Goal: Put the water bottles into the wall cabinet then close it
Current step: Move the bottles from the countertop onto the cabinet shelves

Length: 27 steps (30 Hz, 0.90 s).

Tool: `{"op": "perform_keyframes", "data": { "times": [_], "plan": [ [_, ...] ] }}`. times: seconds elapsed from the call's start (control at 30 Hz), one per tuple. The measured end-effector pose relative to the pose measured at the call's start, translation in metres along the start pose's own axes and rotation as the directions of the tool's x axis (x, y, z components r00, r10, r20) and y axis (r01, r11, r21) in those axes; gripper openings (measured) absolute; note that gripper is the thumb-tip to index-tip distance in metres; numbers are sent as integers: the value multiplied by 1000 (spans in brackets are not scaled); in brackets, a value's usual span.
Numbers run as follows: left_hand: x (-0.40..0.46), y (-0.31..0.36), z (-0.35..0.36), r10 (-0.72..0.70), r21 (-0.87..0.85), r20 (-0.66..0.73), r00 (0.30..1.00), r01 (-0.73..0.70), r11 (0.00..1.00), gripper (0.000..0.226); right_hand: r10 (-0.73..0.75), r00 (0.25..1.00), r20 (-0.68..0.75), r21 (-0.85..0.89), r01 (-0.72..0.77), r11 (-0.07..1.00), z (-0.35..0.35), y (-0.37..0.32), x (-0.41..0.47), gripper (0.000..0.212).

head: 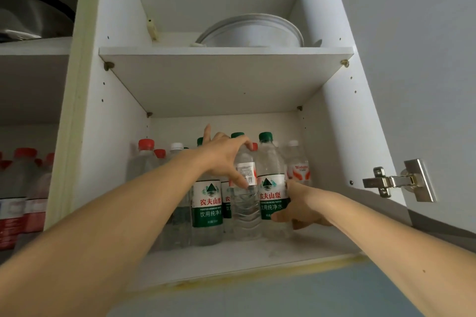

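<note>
Bottles of water crowd the lower compartment of the open wall cabinet [121,100], standing upright on its white floor. Front and centre, a clear bottle with a red-and-white label [246,201] is held around its upper part by the left hand [224,157], thumb on the label's lower edge and fingers wrapped over the shoulder; its base appears to sit on the cabinet floor, though that cannot be told for sure. Just right of it, touching, a green-capped bottle with a green-and-white label [270,188] is gripped low on its body by the right hand [301,206], fingers closed around the label's right side. Another green-labelled bottle [207,203] stands just left of the held pair, below the left wrist. Behind these stand more bottles: a red-capped one [145,159] at the far left, a white-capped one [177,152] beside it, and a white-capped bottle with a red-and-white label [298,165] at the back right. Above, a middle shelf [224,72] carries a white round dish [253,31]. The door hinge [396,181] juts from the right side panel, the door swung open. Left of the cabinet, an open shelf holds red-capped bottles with red labels [18,188].
</note>
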<state>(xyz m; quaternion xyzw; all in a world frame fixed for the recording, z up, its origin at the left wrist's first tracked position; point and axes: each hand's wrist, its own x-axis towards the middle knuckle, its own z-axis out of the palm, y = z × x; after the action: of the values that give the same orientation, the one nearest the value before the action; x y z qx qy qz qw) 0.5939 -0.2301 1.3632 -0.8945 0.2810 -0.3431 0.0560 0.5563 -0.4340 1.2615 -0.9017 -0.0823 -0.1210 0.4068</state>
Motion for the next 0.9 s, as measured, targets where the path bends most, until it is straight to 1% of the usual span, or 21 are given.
{"op": "perform_keyframes", "data": {
  "times": [0.17, 0.4, 0.67, 0.77, 0.9],
  "plan": [
    [1, -17, -3, -13, 39, 34, 999, 12, 999, 87, -3, 1000, 29, -43, 4, 999, 9, -8, 13, 51],
    [6, -29, -1, 0, 55, 52, 999, -3, 998, 83, 0, 995, 98, -6, 1, 1000, 10, -9, 20, 48],
    [7, -32, -1, 3, 61, 66, 998, -7, 998, 80, 3, 999, 50, -21, -2, 1000, 13, -11, 23, 55],
    [3, -30, 2, 1, 96, 72, 997, -8, 995, 87, -4, 999, 38, -41, 6, 999, 16, -10, 24, 51],
    [-10, -22, 13, 8, 272, 46, 999, -20, 962, 111, -33, 999, 41, -79, 37, 996, 17, -7, 25, 42]
  ]
}}
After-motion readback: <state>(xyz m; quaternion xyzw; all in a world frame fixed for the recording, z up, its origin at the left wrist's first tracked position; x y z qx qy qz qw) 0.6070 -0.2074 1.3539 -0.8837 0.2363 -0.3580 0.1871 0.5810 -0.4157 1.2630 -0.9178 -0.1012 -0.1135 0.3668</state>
